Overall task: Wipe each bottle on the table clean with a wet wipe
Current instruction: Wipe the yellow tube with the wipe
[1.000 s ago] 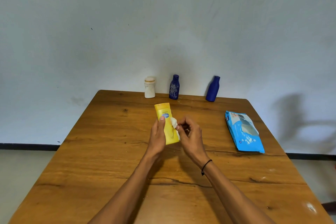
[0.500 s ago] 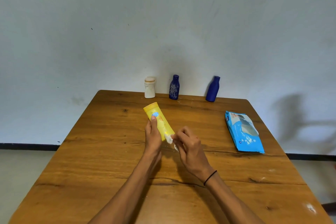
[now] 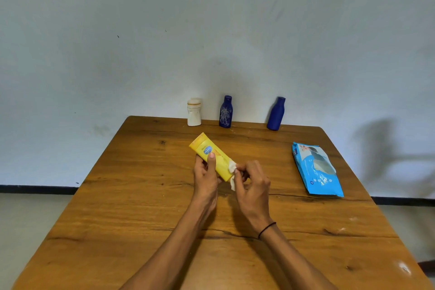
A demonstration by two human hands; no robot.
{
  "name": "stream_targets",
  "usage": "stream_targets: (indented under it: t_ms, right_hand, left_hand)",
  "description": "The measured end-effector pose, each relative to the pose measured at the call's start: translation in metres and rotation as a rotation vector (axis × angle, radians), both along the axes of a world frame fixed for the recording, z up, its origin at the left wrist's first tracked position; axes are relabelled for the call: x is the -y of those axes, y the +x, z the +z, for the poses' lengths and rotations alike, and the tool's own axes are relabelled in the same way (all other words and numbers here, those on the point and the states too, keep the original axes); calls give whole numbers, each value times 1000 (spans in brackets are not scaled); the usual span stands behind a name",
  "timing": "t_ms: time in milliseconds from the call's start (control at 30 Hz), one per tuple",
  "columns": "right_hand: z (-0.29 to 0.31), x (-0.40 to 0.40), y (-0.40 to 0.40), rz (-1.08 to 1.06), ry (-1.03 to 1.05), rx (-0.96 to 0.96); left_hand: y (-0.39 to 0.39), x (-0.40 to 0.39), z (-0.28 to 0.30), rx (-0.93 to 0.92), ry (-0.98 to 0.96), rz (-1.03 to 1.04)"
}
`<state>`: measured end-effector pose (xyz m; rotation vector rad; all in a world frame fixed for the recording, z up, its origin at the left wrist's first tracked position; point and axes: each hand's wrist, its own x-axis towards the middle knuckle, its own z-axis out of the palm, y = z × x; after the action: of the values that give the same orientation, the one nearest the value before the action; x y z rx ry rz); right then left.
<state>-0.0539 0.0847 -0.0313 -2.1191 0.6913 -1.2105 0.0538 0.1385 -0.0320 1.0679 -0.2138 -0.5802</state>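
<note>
A: Nearest to us, what do the two hands do now?

B: The left hand (image 3: 207, 172) grips the yellow plastic lotion bottle (image 3: 213, 156) above the brown wooden table (image 3: 131, 207), thumb laid across its front, fingers curled behind; the right hand (image 3: 251, 181) pinches the crumpled white wet wipe (image 3: 231, 169) against the lower end of this bottle.

A: And what is different from a moment ago?

B: One second ago the bottle stands almost upright and the wipe is on its middle; now the bottle leans with its far end to the left, and the wipe has come down to the near end; so I judge one stroke along the body is almost finished, and the other faces perhaps remain.

A: What lies further away?

B: To the right, the blue soft pack of wipes (image 3: 315, 169) lies flat, not moved; at the far edge, beside the wall, stand the small white bottle (image 3: 194, 113), the dark blue patterned bottle (image 3: 225, 112) and the plain dark blue bottle (image 3: 275, 114), all in the same places; I think they wait for their turn.
</note>
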Motion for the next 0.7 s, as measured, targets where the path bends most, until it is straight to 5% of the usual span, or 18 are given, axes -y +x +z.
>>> stream_targets:
  t_ms: [233, 700]
  right_hand:
    - [-14, -7, -5, 192, -366, -89]
    - [-11, -2, 13, -137, 158, 196]
  left_hand:
    - [2, 13, 8, -125, -42, 76]
    - [-5, 4, 4, -292, -184, -26]
